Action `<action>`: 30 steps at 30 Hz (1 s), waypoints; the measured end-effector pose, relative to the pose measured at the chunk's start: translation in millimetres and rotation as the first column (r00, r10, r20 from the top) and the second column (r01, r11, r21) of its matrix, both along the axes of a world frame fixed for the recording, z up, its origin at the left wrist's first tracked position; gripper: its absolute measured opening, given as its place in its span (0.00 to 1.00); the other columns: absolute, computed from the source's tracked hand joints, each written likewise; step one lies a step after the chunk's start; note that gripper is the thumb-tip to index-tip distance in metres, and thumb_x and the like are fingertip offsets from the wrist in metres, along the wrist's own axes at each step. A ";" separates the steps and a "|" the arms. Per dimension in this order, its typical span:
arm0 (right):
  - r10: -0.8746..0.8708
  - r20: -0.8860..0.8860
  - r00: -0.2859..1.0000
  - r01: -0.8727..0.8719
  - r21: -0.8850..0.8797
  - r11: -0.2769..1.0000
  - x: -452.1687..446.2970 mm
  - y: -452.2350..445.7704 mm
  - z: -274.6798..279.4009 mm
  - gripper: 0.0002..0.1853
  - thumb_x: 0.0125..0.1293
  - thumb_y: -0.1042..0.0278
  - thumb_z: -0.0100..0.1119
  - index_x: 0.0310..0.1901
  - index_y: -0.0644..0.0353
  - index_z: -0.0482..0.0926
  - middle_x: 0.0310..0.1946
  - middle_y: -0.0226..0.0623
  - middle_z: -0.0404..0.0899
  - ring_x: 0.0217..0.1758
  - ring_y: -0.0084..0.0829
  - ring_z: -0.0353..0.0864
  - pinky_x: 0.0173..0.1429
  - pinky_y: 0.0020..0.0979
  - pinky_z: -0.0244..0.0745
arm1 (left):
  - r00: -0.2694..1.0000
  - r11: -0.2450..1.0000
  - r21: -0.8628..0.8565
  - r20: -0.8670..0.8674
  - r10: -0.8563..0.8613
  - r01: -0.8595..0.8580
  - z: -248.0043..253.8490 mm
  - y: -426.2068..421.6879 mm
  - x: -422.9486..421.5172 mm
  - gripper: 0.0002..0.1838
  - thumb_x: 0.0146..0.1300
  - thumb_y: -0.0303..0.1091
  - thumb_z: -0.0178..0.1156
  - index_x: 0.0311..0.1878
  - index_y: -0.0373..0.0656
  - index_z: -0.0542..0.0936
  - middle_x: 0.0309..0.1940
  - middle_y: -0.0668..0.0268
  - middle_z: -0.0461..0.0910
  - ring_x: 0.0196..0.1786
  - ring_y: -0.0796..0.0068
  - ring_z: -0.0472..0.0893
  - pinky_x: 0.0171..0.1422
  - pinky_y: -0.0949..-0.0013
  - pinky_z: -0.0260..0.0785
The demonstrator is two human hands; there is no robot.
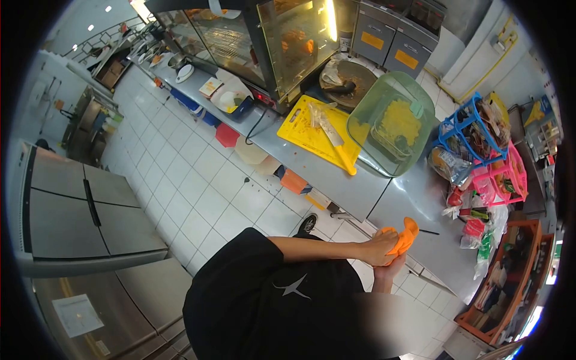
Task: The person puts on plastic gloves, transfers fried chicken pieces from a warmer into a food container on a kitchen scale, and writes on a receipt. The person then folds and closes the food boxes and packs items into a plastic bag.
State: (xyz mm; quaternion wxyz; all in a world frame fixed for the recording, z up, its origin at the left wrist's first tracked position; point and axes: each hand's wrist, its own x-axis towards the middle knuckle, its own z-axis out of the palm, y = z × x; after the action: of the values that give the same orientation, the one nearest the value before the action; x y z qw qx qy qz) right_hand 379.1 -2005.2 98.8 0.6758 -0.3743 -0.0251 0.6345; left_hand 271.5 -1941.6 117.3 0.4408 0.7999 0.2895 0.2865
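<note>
My left hand [378, 249] reaches out from the black sleeve with its fingers wrapped round an orange cloth [409, 235], which is bunched up over the counter's front edge. Just below it, my right hand [387, 273] is closed against the lower side of the same cloth; its fingers are partly hidden. The two hands are close together. Beyond them lies the steel counter [399, 207], with a thin black stick [429, 232] beside the cloth.
A green-tinted clear tub [375, 157] with yellow contents stands beside a yellow board [300, 135] that holds a knife [327, 127]. Blue [474, 132] and pink baskets [501, 180] and packets are at the right. A glass display cabinet [231, 45] stands farther back.
</note>
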 end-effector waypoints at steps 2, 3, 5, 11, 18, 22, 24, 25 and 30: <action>-0.080 0.060 0.995 0.083 -0.047 0.995 -4.6 9.8 4.3 0.22 0.79 0.49 0.38 0.60 0.55 0.73 0.51 0.36 0.81 0.52 0.35 0.83 0.56 0.39 0.82 | 0.997 0.998 -0.005 0.058 0.055 -0.055 -2.8 -0.7 0.4 0.16 0.61 0.36 0.61 0.48 0.37 0.76 0.42 0.55 0.74 0.47 0.51 0.73 0.50 0.51 0.64; -0.099 0.084 0.991 0.104 -0.048 0.993 -7.9 18.0 8.1 0.22 0.79 0.50 0.37 0.60 0.56 0.73 0.50 0.36 0.81 0.51 0.35 0.83 0.55 0.38 0.82 | 0.989 0.995 0.002 0.114 0.099 -0.100 -6.4 2.5 2.8 0.16 0.61 0.35 0.61 0.49 0.36 0.76 0.43 0.54 0.73 0.47 0.51 0.73 0.51 0.51 0.65; -0.108 0.125 0.986 0.116 -0.062 0.991 -10.9 27.2 19.0 0.21 0.79 0.52 0.37 0.60 0.56 0.73 0.49 0.36 0.81 0.50 0.34 0.84 0.54 0.37 0.83 | 0.974 0.991 0.016 0.186 0.127 -0.132 -5.1 8.1 1.5 0.16 0.61 0.34 0.61 0.49 0.35 0.76 0.46 0.53 0.71 0.47 0.51 0.74 0.51 0.52 0.67; 0.036 0.204 0.978 -0.074 0.181 0.981 15.4 48.0 -14.9 0.22 0.78 0.54 0.37 0.63 0.58 0.71 0.51 0.37 0.80 0.50 0.36 0.84 0.54 0.38 0.82 | 0.967 0.969 -0.199 0.176 0.185 -0.150 26.2 2.5 -28.7 0.19 0.64 0.35 0.60 0.53 0.32 0.74 0.53 0.51 0.70 0.47 0.49 0.76 0.50 0.53 0.71; 0.089 0.169 0.982 -0.106 0.095 0.990 -44.8 48.6 -6.2 0.22 0.79 0.56 0.37 0.66 0.58 0.69 0.54 0.39 0.78 0.55 0.37 0.82 0.59 0.40 0.81 | 0.971 0.959 -0.155 -0.018 0.239 -0.239 30.2 -18.4 -83.1 0.16 0.65 0.34 0.59 0.50 0.32 0.72 0.50 0.51 0.69 0.49 0.48 0.76 0.51 0.53 0.72; -0.077 0.298 0.951 0.034 0.147 0.989 -70.8 56.9 -8.8 0.23 0.80 0.56 0.39 0.69 0.58 0.66 0.60 0.38 0.75 0.57 0.35 0.79 0.60 0.37 0.79 | 0.951 0.960 -0.075 0.136 0.278 -0.270 25.4 -13.8 -105.2 0.15 0.66 0.33 0.59 0.50 0.33 0.72 0.47 0.52 0.70 0.48 0.48 0.76 0.50 0.54 0.72; -0.196 0.256 0.946 0.157 0.166 0.974 -77.8 55.8 9.5 0.24 0.80 0.55 0.41 0.71 0.57 0.64 0.64 0.38 0.74 0.58 0.34 0.78 0.62 0.37 0.77 | 0.964 0.964 -0.179 0.142 0.225 -0.199 42.1 -8.3 -121.1 0.16 0.66 0.32 0.61 0.52 0.35 0.72 0.45 0.52 0.71 0.47 0.48 0.77 0.50 0.55 0.73; -0.298 0.383 0.874 0.208 0.260 0.943 -78.4 59.9 23.1 0.25 0.81 0.54 0.41 0.72 0.57 0.64 0.64 0.39 0.73 0.59 0.35 0.78 0.62 0.37 0.77 | 0.972 0.975 -0.186 0.174 0.156 -0.124 47.2 -2.0 -122.3 0.16 0.65 0.31 0.62 0.52 0.35 0.72 0.45 0.52 0.71 0.46 0.49 0.77 0.49 0.55 0.73; -0.646 0.757 0.102 0.299 0.596 0.745 -89.8 89.6 91.0 0.27 0.80 0.52 0.44 0.69 0.66 0.64 0.65 0.45 0.72 0.60 0.42 0.78 0.62 0.43 0.77 | 0.934 0.999 0.004 0.355 0.035 -0.039 74.0 24.5 -206.3 0.13 0.62 0.30 0.65 0.47 0.38 0.77 0.41 0.56 0.72 0.42 0.52 0.78 0.45 0.56 0.72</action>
State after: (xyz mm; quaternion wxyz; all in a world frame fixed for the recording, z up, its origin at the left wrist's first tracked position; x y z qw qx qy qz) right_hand 289.3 -1915.6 189.9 0.7382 -0.5524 -0.3866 0.0188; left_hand 65.2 -1917.1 191.3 0.4761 0.7317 0.2187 0.4360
